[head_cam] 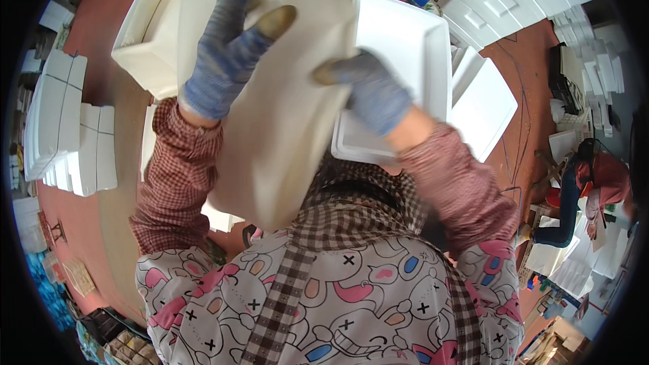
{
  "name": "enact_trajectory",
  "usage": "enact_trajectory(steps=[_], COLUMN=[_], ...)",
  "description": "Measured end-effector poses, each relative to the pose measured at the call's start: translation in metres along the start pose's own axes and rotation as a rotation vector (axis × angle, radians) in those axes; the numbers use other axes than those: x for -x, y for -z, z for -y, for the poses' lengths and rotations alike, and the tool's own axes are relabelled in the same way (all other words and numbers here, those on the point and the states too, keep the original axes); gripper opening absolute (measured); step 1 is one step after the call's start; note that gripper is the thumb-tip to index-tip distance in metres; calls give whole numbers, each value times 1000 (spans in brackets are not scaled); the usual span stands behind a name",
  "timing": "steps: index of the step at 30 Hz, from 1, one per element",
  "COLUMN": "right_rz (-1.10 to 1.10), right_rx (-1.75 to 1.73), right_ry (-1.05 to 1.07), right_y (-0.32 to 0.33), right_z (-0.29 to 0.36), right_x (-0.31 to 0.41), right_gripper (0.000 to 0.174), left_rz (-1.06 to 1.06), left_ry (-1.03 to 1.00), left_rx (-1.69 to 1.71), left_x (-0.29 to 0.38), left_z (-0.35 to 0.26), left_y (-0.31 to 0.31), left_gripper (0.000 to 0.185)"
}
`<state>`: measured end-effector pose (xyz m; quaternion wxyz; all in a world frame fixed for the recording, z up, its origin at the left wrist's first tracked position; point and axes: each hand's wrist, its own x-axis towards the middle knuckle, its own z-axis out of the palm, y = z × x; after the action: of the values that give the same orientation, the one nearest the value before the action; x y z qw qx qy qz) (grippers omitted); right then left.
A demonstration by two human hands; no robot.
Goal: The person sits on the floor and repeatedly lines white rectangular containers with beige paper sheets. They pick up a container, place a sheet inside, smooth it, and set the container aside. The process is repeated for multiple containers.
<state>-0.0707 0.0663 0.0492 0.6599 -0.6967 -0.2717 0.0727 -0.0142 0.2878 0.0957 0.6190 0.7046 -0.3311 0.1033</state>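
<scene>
A large off-white sheet, perhaps paper (284,111), hangs between my gloved hands, blurred by motion. My right hand (372,86) pinches the sheet's right edge, with its thumb on the near face. Over the sheet's upper left part, my left hand (228,45) spreads its thumb away from its fingers; whether it grips the sheet is unclear. Behind my right hand stands a white foam box (441,61) with a raised rim. Farther left, partly covered by the sheet, is a cream-coloured foam box (152,71).
Another white foam piece (487,106) lies to the right. White foam boxes (497,0) are stacked at the upper right, and tied foam stacks (61,111) stand at the left. A co-worker (603,177) bends over at the far right. Cables (522,96) cross the red floor.
</scene>
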Motion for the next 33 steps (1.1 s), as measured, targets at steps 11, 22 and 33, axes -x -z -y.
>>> enact_trajectory(steps=[11,22,33], right_rz=[-656,-705,277], right_rx=[-179,50,1135], right_ry=[-831,-910,-780], right_y=[203,227,131], right_z=[-46,-87,-117], right_x=[87,131,27], right_gripper=[57,49,99], left_rz=[350,496,268], left_ry=[193,706,845], left_rx=[-894,-709,-431], left_x=[-60,63,82], left_z=[159,95,114], left_y=[-94,-148,-202], left_gripper=[78,110,92])
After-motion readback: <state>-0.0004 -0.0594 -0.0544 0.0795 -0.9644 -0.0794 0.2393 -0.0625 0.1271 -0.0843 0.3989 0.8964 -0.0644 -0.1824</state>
